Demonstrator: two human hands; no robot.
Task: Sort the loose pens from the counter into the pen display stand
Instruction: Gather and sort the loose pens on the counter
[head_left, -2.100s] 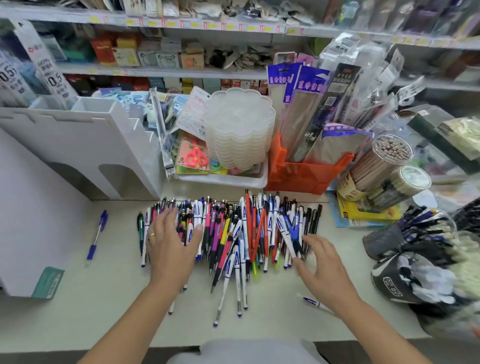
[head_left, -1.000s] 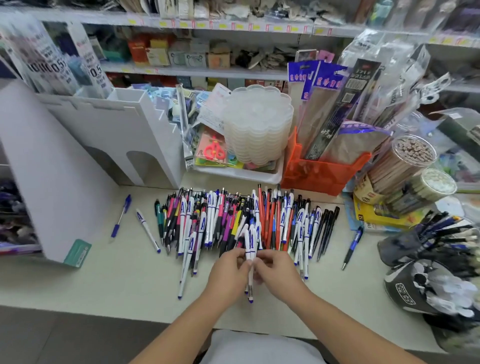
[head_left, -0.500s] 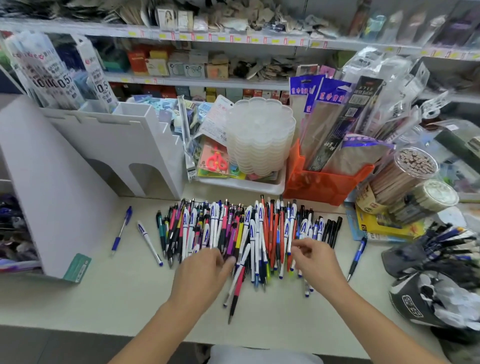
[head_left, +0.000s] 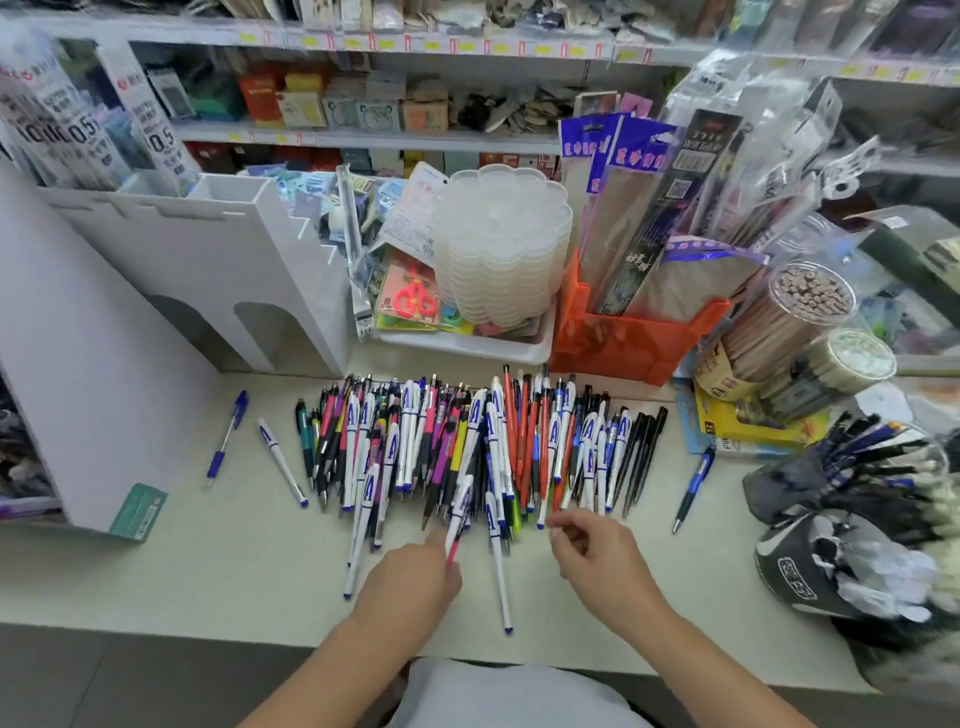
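A dense pile of loose pens (head_left: 467, 441) in many colours lies across the middle of the cream counter (head_left: 182, 571). The white stepped pen display stand (head_left: 234, 260) rises at the back left. My left hand (head_left: 410, 577) is at the pile's near edge and pinches a pink pen (head_left: 453, 548) by its lower end. My right hand (head_left: 597, 561) hovers just right of it with loosely curled fingers, its fingertips close to the pen tips, and I see nothing in it. Single pens lie apart: a blue pen (head_left: 226, 436), a white pen (head_left: 283, 462) and a blue pen on the right (head_left: 693, 483).
Behind the pile stand a white tray (head_left: 467, 348) with stacked clear lids and an orange bin (head_left: 634, 343) of packets. Tubes of pencils (head_left: 779, 332) lean at the right, and a dark container of pens (head_left: 857, 493) sits at the right edge. Shelves fill the back.
Both hands have drawn back from the pile toward the counter's front edge. The left hand now pinches a pink pen.
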